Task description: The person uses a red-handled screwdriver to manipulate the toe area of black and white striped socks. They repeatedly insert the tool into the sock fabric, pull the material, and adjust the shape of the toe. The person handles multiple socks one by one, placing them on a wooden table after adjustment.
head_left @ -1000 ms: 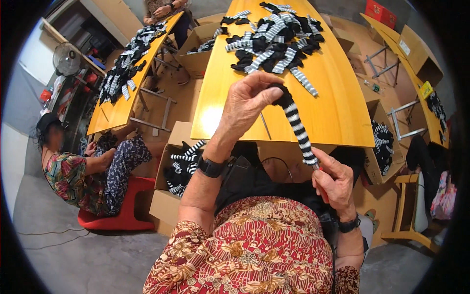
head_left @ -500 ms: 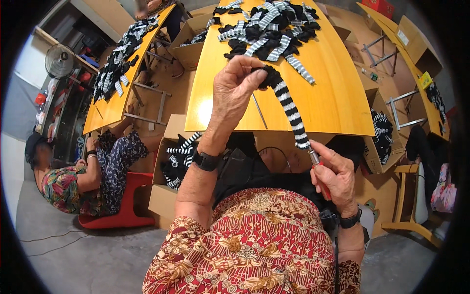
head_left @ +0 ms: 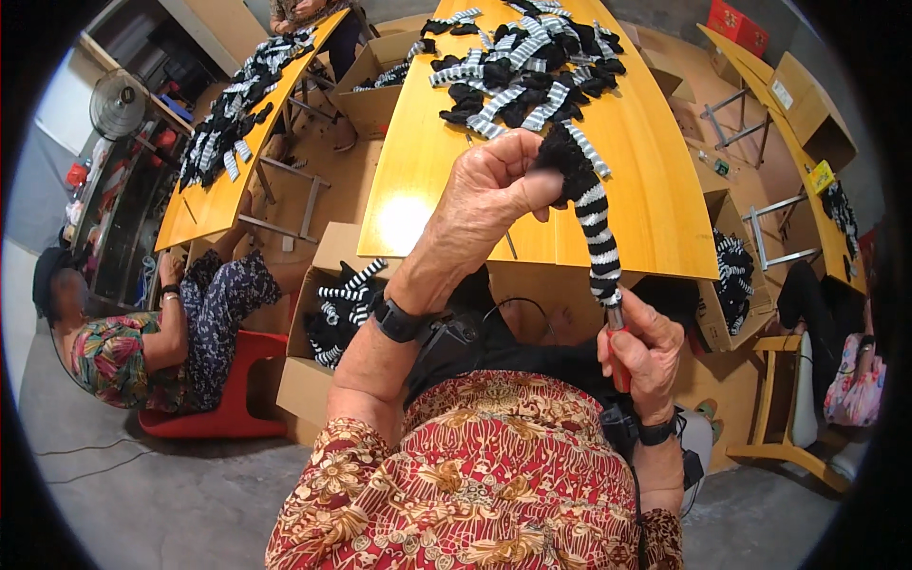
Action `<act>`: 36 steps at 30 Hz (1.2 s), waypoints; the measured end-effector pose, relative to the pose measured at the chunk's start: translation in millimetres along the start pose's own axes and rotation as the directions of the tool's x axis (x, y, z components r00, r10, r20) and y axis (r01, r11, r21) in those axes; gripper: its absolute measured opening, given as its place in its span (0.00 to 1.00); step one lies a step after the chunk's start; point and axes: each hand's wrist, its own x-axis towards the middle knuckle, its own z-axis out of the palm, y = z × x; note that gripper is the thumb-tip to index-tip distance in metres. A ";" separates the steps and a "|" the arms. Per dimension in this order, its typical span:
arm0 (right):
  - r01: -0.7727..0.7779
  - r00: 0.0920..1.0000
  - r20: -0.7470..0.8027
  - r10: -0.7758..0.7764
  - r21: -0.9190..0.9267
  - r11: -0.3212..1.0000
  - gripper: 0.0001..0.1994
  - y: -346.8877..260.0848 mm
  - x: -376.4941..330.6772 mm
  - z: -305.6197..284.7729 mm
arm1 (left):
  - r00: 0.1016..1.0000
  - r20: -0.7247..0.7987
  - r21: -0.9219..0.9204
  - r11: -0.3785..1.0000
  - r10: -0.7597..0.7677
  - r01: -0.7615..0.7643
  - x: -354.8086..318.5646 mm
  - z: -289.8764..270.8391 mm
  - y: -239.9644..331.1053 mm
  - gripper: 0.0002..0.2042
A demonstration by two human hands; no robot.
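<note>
Striped knit piece (head_left: 597,236), black and white with a solid black top, curves between the hands at the table's (head_left: 655,218) near edge. Raised left hand (head_left: 499,185): fingers pinching the black end. Lower right hand (head_left: 648,347): fingers wrapping a red-handled tool (head_left: 619,361), its metal shaft meeting the striped end.

The upper end of the red-handled tool (head_left: 616,320) is hidden at the striped knit piece (head_left: 596,233), whose black end is partly covered by the left hand (head_left: 499,183), its thumb tip blurred. The top edge cuts off the table (head_left: 655,214) and a person (head_left: 302,13) beyond.
</note>
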 end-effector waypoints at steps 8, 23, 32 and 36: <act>0.228 0.967 0.020 -0.254 -0.506 0.832 0.21 -15.2 16.4 21.9 | 0.998 -0.020 -0.003 0.998 -0.062 0.062 -10.6 -7.1 -7.1 0.12; 0.125 0.984 -0.056 -0.167 -0.447 0.886 0.22 -11.1 15.3 28.7 | 0.991 -0.119 0.202 0.979 0.065 -0.040 -9.4 4.4 -14.9 0.08; 0.207 0.975 0.032 -0.219 -0.484 0.850 0.22 -21.0 14.6 23.9 | 0.991 -0.131 -0.046 0.999 0.017 -0.023 -0.5 -12.5 -5.6 0.11; 0.105 0.993 -0.005 -0.118 -0.407 0.907 0.23 -16.1 11.3 25.9 | 0.984 -0.132 0.073 0.991 0.123 -0.114 -0.3 -14.6 -12.6 0.08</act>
